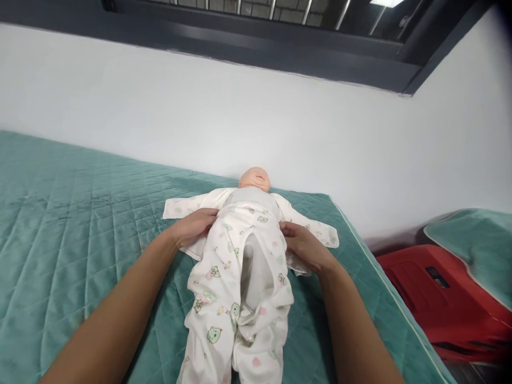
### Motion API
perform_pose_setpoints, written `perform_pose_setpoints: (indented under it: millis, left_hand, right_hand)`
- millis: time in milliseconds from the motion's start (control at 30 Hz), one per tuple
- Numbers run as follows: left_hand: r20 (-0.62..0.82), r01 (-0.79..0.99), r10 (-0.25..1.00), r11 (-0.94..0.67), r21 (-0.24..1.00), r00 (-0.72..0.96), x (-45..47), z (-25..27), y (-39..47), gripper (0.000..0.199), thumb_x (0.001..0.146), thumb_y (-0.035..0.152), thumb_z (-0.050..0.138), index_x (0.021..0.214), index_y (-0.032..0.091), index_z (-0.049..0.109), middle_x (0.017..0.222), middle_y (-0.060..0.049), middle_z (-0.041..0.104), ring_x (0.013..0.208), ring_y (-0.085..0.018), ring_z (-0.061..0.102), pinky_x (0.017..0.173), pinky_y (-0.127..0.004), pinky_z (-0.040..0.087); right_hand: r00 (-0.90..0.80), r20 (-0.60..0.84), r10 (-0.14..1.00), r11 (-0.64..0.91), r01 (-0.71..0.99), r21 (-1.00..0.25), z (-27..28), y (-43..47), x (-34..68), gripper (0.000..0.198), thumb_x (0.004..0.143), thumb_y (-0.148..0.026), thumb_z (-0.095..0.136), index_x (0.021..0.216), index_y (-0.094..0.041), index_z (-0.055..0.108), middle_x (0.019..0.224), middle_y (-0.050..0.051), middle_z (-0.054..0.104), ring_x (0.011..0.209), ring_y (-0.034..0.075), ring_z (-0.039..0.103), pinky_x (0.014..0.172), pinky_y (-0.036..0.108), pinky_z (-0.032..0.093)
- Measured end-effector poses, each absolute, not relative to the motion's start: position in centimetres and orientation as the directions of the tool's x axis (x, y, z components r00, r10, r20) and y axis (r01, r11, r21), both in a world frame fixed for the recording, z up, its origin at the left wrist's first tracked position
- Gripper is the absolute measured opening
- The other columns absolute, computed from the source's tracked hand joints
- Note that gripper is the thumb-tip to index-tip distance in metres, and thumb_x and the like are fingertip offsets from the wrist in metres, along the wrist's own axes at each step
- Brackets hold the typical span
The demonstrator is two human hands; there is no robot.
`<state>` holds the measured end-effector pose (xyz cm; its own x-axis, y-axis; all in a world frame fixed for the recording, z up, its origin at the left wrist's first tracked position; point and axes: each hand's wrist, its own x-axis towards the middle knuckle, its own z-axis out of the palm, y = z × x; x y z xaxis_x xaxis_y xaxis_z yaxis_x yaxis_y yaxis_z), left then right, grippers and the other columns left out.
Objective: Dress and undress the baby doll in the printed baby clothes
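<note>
A baby doll (255, 179) lies on its back on a green quilted bed cover, its head against the wall. It has on white baby trousers (216, 277) with small animal prints and an open crotch, pulled high over a grey torso. A white baby shirt (308, 224) is spread open under it, sleeves out to both sides. My left hand (196, 226) grips the trousers at the left edge of the waist, its fingertips partly hidden by the cloth. On the opposite side, my right hand (304, 242) has thumb and fingers closed on the trousers' edge.
The green bed cover (80, 224) reaches the white wall (200, 117) behind the doll. A dark window frame (280, 50) with bars runs above. Beyond the bed's right edge stands a red plastic chair (432, 298) with a green cloth (476, 245) over it.
</note>
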<state>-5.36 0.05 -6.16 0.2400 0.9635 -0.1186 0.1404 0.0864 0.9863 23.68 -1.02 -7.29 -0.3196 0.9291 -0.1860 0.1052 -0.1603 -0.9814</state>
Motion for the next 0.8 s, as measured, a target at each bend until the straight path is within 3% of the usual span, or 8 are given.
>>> perform_pose_setpoints:
  millis: [267,533,800]
  left_hand:
    - [-0.139,0.307,0.898,0.004,0.952,0.419,-6.0,-5.8,0.2,0.035,0.057,0.017,0.063,0.09,0.02,0.072,0.087,-0.006,0.073,0.087,-0.029,0.064,0.064,-0.028,0.047]
    - [-0.078,0.295,0.957,-0.008,0.956,0.28,-5.5,-6.4,0.3,0.012,0.058,0.018,0.059,0.066,0.02,0.068,0.069,-0.005,0.07,0.083,-0.03,0.064,0.065,-0.031,0.046]
    - [-0.159,0.258,0.945,0.084,0.963,0.286,-5.1,-5.3,-0.3,0.009,0.061,0.022,0.065,0.069,0.018,0.07,0.067,-0.006,0.069,0.077,-0.027,0.064,0.062,-0.031,0.047]
  right_hand:
    - [-0.195,-0.189,0.962,-0.13,0.281,-0.951,-8.3,0.0,23.8,0.018,0.063,-0.02,0.068,0.081,-0.02,0.067,0.069,0.0,0.068,0.064,0.018,0.06,0.057,0.028,0.046]
    - [-0.183,-0.056,0.982,0.011,0.344,-0.939,-7.6,-0.8,22.5,0.012,0.066,-0.022,0.059,0.072,-0.02,0.069,0.067,0.001,0.068,0.068,0.021,0.06,0.058,0.029,0.044]
    - [-0.231,0.082,0.97,0.186,0.475,-0.86,-6.3,-1.3,21.9,0.021,0.075,-0.024,0.057,0.086,-0.02,0.074,0.088,0.0,0.074,0.089,0.026,0.062,0.076,0.032,0.048]
